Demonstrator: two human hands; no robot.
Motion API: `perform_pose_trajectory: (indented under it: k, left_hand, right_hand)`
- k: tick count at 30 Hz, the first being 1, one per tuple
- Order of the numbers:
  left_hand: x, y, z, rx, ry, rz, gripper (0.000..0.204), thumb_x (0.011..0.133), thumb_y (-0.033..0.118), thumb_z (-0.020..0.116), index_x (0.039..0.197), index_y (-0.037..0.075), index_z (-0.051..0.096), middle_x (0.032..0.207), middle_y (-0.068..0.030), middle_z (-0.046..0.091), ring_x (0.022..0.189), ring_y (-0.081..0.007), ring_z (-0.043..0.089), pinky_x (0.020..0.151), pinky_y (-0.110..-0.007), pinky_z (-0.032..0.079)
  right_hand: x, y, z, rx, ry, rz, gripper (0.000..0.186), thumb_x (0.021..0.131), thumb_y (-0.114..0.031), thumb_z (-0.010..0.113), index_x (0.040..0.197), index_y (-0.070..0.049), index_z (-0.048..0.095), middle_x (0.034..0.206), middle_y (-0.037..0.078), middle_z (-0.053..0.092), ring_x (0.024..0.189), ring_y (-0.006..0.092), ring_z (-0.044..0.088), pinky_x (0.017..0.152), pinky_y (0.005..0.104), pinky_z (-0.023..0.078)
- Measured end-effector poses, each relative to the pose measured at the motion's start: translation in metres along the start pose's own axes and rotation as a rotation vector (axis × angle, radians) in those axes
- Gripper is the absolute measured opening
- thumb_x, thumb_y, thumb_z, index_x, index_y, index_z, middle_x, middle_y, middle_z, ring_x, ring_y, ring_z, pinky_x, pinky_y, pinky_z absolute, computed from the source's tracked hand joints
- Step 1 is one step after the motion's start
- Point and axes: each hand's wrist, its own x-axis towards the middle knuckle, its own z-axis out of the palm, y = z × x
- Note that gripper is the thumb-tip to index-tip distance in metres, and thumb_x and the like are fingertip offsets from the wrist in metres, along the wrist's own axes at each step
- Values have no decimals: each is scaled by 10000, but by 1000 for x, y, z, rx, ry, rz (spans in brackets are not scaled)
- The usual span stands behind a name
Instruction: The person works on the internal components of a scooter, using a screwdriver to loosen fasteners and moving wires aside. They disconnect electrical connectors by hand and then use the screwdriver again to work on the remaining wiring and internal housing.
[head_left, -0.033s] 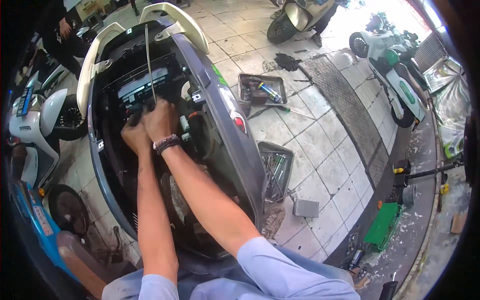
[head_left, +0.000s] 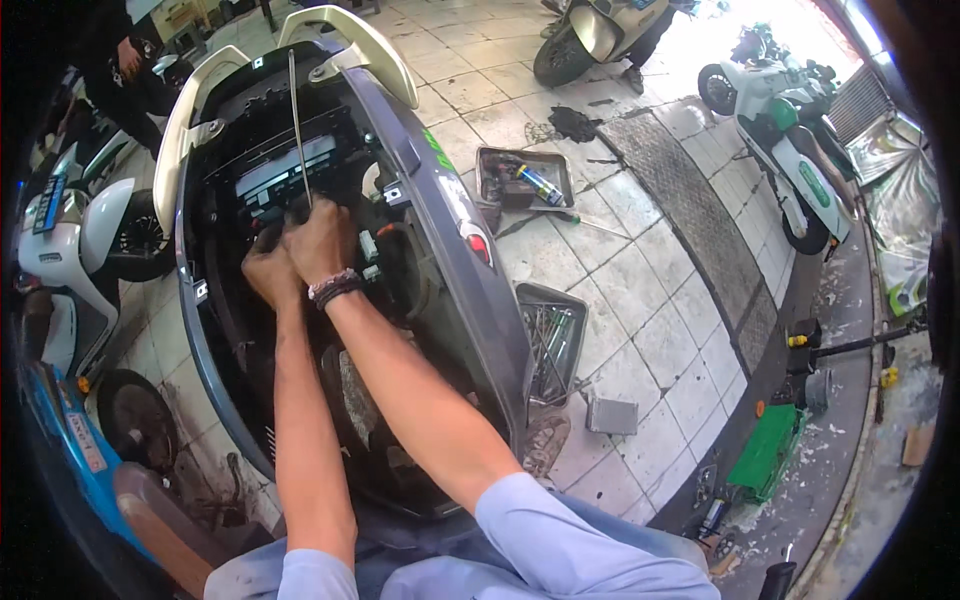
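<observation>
Both my hands reach into the open body of a dark grey motor scooter [head_left: 455, 255]. My right hand [head_left: 320, 243], with a dark braided bracelet at its wrist, is closed around the lower end of a long thin metal rod [head_left: 297, 110]. The rod runs up toward the scooter's tail. Pressed against it on the left, my left hand [head_left: 270, 272] is closed with its fingers curled; what they hold is hidden. Beyond the hands sits a dark unit with pale labels [head_left: 285, 168]. White connectors [head_left: 369, 247] lie just right of my right wrist.
Pale grab rails [head_left: 375, 50] frame the tail. On the tiled floor to the right are a tray with a spray can [head_left: 540, 184], a tray of tools [head_left: 565, 345] and a grey box [head_left: 612, 416]. Other scooters [head_left: 85, 235] stand left and far right; a person [head_left: 125, 75] is at upper left.
</observation>
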Motion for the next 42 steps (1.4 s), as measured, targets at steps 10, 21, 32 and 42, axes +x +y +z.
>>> perform_pose_trajectory:
  k: [10,21,32,42]
  left_hand:
    - [-8,13,5,101,47,126,306,811,237,813,997,-6,803,898,-195,783,822,-200,753,763,-364,552]
    - [1,-15,-6,-17,-77,429,251,818,143,814,973,-54,792,907,-59,781,819,-105,661,771,-308,539]
    - [-17,15,-3,26,-52,185,324,823,209,833,996,-61,790,915,-104,787,812,-126,677,762,-319,539]
    - [-2,-14,-3,-41,-72,317,257,821,139,795,991,-53,795,927,-109,792,816,-134,697,749,-319,541]
  right_hand:
    - [11,13,1,8,53,-95,301,825,-261,821,814,28,740,823,258,729,819,434,725,721,481,563]
    - [4,12,-1,152,54,-86,152,707,-81,747,844,-16,754,840,260,730,882,432,731,778,474,579]
    - [11,3,-1,-26,80,-6,147,724,-116,723,842,-45,772,888,252,738,902,433,730,802,492,592]
    - [8,14,4,146,97,-64,166,726,-107,733,861,-16,768,880,265,733,891,442,723,785,502,579]
